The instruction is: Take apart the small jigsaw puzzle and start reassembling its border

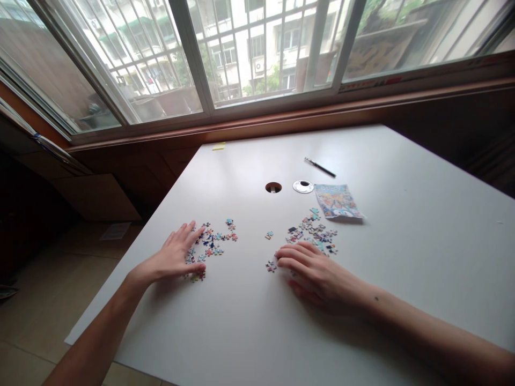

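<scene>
My left hand (pixel 177 252) lies at the left edge of a loose pile of jigsaw puzzle pieces (pixel 213 241), its fingers spread and the thumb apart. Some of those pieces show between thumb and forefinger. On the other side, my right hand (pixel 311 268) is held low over the table, fingers stretched out to the left and slightly bent. Its fingertips are beside a small group of puzzle pieces (pixel 271 266). Behind this hand is a second pile of pieces (pixel 319 234), partly covered by it. Between the piles sit a couple of joined or touching pieces (pixel 269 235).
A creased picture sheet (pixel 339 201) lies behind the right pile on the white table (pixel 241 332). Farther back are a black pen (pixel 321 167), a round cable hole (pixel 273 187) and its metal cover (pixel 298 186). Yellow tape (pixel 219 146) marks the far edge, below a barred window.
</scene>
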The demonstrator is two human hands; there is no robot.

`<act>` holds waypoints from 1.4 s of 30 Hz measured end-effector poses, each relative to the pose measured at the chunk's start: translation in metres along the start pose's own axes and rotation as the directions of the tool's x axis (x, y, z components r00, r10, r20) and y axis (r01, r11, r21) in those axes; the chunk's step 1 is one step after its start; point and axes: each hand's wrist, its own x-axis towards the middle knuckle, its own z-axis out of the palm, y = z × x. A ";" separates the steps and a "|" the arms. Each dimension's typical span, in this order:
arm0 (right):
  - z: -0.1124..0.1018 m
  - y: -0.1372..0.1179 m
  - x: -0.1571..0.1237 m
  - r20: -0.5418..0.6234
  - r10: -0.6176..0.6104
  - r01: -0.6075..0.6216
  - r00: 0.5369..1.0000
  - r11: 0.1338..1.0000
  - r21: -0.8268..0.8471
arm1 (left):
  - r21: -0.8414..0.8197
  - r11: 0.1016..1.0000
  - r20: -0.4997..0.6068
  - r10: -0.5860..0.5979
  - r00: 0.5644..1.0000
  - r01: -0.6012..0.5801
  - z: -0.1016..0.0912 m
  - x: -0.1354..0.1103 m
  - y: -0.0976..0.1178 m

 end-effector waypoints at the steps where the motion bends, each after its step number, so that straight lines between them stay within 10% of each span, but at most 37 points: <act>1: 0.000 0.000 0.000 0.003 0.000 0.000 1.000 1.000 -0.001 | 0.011 1.000 -0.011 -0.011 1.000 0.011 0.007 -0.006 -0.001; 14: 0.001 0.000 -0.002 0.000 0.000 0.000 1.000 0.999 -0.035 | -0.028 0.984 -0.092 0.174 0.980 -0.177 0.007 0.067 0.085; 24: 0.001 -0.003 -0.001 -0.057 0.005 -0.008 0.998 0.999 -0.050 | -0.002 0.998 -0.176 0.061 0.982 -0.062 0.016 0.069 0.099; 32: -0.002 0.024 -0.008 -0.429 0.371 -0.464 0.824 0.876 -0.133 | 0.042 0.999 -0.208 -0.021 0.978 0.030 0.014 0.069 0.067; 36: 0.004 0.042 -0.011 -0.350 0.504 -0.595 0.790 0.769 -0.233 | 0.024 0.996 -0.250 -0.082 0.965 0.091 0.011 0.060 0.069; 42: 0.014 0.047 -0.013 -0.257 0.573 -0.628 0.778 0.710 -0.318 | 0.029 0.976 -0.154 0.218 0.964 -0.216 0.018 0.031 0.118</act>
